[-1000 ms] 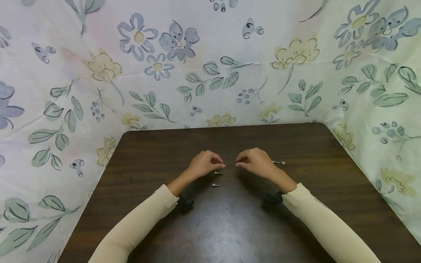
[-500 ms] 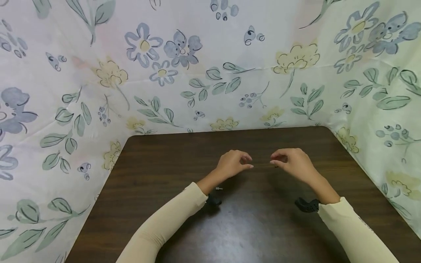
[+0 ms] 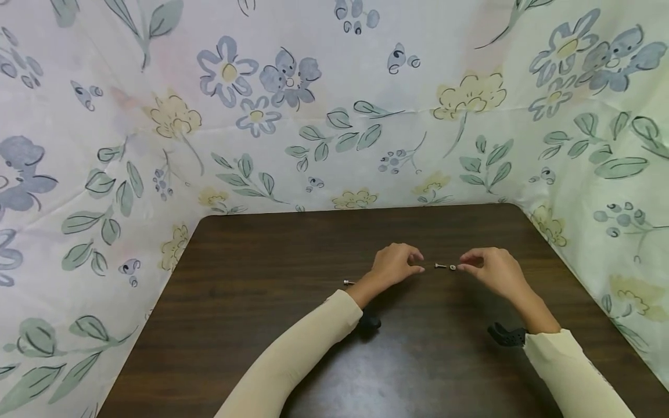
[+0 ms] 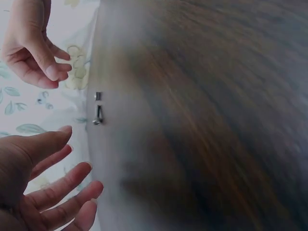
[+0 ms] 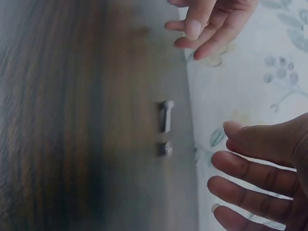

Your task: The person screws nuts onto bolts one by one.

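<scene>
A small metal screw [image 3: 441, 266] and a nut [image 3: 452, 267] lie in line on the dark table, between the two hands. My left hand [image 3: 398, 264] hovers just left of the screw, thumb and fingers apart and holding nothing. To the right, my right hand [image 3: 491, 270] has its fingertips right by the nut, its fingers loosely bent around bare space. Both wrist views show the screw [image 5: 166, 115] and nut [image 4: 98, 96] lying free of the fingers. Another screw [image 3: 348, 283] lies beside the left wrist, partly covered by it.
The brown wooden table [image 3: 272, 249] has rounded far corners. Floral cloth [image 3: 334, 116] hangs behind it and along both sides. A dark strap piece [image 3: 507, 335] sits below the right wrist, and a similar dark piece [image 3: 370, 321] below the left.
Both hands have moved right across the table, the view shifting slightly too. The screw and nut, earlier partly covered by the right hand, now show between the hands. The left forearm covers a left-side screw.
</scene>
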The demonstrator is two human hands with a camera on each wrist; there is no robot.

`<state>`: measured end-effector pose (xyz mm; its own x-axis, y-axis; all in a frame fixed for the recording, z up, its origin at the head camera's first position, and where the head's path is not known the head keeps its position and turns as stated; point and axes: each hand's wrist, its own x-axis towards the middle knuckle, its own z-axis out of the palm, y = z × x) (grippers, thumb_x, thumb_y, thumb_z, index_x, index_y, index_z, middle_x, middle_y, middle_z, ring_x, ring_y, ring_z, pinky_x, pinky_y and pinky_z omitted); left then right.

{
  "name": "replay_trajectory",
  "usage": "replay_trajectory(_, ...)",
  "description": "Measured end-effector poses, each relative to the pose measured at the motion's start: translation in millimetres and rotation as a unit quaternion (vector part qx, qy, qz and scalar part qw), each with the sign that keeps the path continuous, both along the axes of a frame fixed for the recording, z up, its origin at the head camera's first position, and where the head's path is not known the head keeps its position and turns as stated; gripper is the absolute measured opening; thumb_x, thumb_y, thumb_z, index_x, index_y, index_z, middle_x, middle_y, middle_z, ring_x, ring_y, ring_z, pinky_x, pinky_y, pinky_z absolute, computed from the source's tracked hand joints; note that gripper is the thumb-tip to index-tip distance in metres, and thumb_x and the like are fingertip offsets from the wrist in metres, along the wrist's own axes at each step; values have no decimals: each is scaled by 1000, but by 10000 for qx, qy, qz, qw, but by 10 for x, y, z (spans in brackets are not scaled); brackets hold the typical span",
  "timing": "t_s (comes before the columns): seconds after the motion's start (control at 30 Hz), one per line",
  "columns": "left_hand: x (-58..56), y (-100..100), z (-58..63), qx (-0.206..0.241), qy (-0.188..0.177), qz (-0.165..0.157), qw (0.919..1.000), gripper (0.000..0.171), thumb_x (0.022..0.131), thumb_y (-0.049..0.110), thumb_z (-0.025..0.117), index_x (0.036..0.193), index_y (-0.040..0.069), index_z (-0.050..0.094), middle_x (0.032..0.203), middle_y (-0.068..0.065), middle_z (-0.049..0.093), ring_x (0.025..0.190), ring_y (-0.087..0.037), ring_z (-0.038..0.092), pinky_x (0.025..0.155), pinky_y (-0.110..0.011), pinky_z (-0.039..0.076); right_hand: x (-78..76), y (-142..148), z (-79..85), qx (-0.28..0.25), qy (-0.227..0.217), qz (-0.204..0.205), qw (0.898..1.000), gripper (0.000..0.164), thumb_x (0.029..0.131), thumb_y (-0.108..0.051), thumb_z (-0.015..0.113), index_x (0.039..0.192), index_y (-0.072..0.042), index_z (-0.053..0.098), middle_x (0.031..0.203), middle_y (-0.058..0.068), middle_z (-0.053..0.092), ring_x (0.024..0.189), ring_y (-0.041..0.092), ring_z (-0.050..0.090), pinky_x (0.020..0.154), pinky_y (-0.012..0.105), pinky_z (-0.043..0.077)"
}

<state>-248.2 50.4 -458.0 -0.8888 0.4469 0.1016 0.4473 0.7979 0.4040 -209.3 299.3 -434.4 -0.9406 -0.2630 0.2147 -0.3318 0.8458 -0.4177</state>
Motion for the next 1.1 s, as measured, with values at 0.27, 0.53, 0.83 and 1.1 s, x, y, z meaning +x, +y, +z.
replay_trajectory(0.27, -79, 197, -83, -311, 173, 141, 9993, 22, 88, 43, 80, 108, 34, 78, 87, 19, 70, 72, 4, 59, 56, -20, 45, -164, 89, -240, 93, -462, 15, 9989, 27, 89, -20, 80, 107, 0, 76, 91, 12, 76, 78, 29, 71, 58, 43, 56)
replay_trajectory(0.53, -85, 444, -107, -441, 280, 299, 9982, 18, 85, 46, 81, 100, 36, 77, 87, 20, 69, 71, 1, 58, 54, -21, 45, -249, 102, -319, 120, -671, -234, 9974, 23, 87, -19, 82, 102, -3, 74, 81, 3, 73, 68, 21, 66, 52, 38, 50)
replay_trajectory(0.83, -127, 590, -218, -588, 82, 502, 9970, 19, 85, 47, 80, 100, 35, 77, 99, 20, 71, 78, -1, 63, 58, -20, 49, -281, 48, -403, 148, -712, -216, 9971, 25, 88, -22, 81, 106, -4, 78, 82, 2, 73, 66, 17, 64, 49, 33, 47)
replay_trajectory(1.1, -165, 629, -245, -526, 152, 601, 9967, 13, 88, 46, 78, 84, 34, 73, 87, 21, 67, 70, 0, 59, 55, -20, 46, -288, 13, -408, 126, -572, -333, 9977, 16, 90, -22, 80, 99, -9, 81, 89, 8, 77, 76, 30, 70, 50, 37, 50)
